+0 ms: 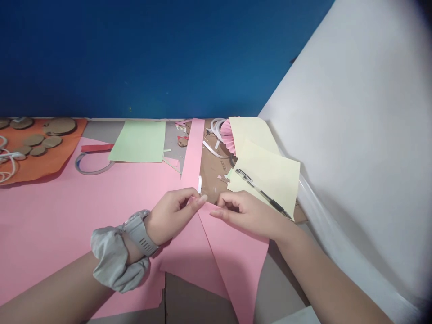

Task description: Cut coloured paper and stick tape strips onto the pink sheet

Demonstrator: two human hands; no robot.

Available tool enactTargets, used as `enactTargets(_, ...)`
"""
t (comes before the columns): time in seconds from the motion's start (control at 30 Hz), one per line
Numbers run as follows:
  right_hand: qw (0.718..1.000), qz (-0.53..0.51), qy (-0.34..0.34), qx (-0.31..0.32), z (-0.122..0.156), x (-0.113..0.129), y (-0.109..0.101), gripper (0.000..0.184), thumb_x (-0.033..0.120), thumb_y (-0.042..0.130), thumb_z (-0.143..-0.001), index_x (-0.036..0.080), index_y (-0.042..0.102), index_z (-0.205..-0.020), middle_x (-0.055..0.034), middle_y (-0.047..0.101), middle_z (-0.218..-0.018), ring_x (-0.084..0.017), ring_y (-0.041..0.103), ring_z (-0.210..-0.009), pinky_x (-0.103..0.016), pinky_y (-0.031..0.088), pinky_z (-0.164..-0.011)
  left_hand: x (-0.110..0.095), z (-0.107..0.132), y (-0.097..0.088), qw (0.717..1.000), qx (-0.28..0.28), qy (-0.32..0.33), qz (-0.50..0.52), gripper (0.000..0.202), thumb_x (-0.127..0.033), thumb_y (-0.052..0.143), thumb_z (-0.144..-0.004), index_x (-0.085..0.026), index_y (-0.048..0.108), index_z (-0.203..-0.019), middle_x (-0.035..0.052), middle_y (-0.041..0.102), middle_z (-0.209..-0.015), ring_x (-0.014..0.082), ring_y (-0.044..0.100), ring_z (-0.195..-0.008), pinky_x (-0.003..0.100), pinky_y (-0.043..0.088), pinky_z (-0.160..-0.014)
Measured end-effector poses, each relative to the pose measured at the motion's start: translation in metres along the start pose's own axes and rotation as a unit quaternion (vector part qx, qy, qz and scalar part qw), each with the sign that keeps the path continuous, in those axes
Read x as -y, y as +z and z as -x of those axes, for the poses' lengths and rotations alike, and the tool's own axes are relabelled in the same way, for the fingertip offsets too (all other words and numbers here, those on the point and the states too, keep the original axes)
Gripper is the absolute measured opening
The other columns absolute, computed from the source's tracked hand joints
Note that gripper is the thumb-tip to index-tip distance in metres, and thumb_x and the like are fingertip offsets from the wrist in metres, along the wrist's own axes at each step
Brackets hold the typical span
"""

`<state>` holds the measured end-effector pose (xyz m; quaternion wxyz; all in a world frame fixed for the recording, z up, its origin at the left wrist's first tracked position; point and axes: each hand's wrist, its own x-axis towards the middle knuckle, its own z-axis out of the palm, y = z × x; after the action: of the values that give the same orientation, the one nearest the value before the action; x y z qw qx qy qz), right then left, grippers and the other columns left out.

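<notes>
A sheet of pink paper (pixel 236 256) is pinched along its upper edge by both hands. My left hand (pixel 175 211), with a grey watch and a scrunchie at the wrist, has its thumb on the sheet's upper left corner. Close by on the right, my right hand (pixel 245 211) grips the same edge between thumb and curled fingers. The sheet hangs toward me and overlaps more pink paper beneath it. Beyond the left fingertips lies a pink paper strip (pixel 193 148), pointing away from me. Under the right forearm's far side are pale yellow sheets (pixel 280 171) with a black pen (pixel 265 193).
A green sheet (pixel 140 141) and a tape ring (pixel 94 173) rest on large pink paper (pixel 67 225). Cardboard discs (pixel 60 126) and white earphones sit on orange paper (pixel 50 166) at left. Behind stands a blue wall (pixel 151 58); a white wall (pixel 364 112) rises at right.
</notes>
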<state>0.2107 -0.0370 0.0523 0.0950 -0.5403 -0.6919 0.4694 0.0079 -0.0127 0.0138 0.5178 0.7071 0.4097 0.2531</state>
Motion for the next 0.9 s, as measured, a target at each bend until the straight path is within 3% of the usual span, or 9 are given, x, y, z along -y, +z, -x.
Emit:
enactTargets(0.23,0.999,0.033,-0.002,0.001,0.0031,0.0005,-0.0018,0.039,0.048,0.046,-0.09,0.02,0.037,-0.065,0.0064,0.038,-0.059,-0.009,0.035,-0.054,-0.024,0.025,-0.049,-0.0027,-0.0002,-0.0031,0.999,0.029,-0.021,0.005,0.029,-0.044,0.051,-0.086,-0.018,0.064,-0.086,-0.0024,0.058,-0.069,0.0093,0.042,-0.057,0.022,0.034,-0.054)
enactTargets(0.5,0.999,0.04,-0.001,-0.017,0.0017,0.0002,-0.0038,0.043,0.055,0.04,-0.09,0.02,0.041,-0.066,0.0047,0.04,-0.061,-0.011,0.039,-0.056,-0.025,0.026,-0.051,0.0026,0.0019,-0.0042,0.996,-0.077,-0.038,0.023,0.032,-0.047,0.056,-0.082,-0.018,0.05,-0.069,-0.0067,0.037,-0.055,0.008,0.031,-0.051,0.02,0.026,-0.047)
enactTargets(0.7,0.999,0.036,-0.007,-0.032,0.0012,0.0001,-0.0051,0.046,0.058,0.042,-0.088,0.021,0.036,-0.061,0.0047,0.035,-0.057,-0.012,0.038,-0.055,-0.026,0.029,-0.054,0.0026,-0.0003,-0.0063,0.995,-0.089,-0.035,0.001,0.033,-0.047,0.053,-0.083,-0.018,0.047,-0.069,-0.0063,0.035,-0.056,0.0087,0.032,-0.052,0.021,0.026,-0.048)
enactTargets(0.9,0.999,0.024,-0.004,-0.021,0.0021,-0.0041,-0.0084,0.037,0.052,0.041,-0.09,0.021,0.042,-0.07,0.0048,0.041,-0.065,-0.012,0.04,-0.061,-0.025,0.028,-0.055,0.0017,-0.0038,-0.0088,0.992,-0.121,-0.04,-0.003,0.033,-0.045,0.052,-0.084,-0.019,0.045,-0.067,-0.0071,0.031,-0.055,0.0081,0.028,-0.05,0.021,0.023,-0.047)
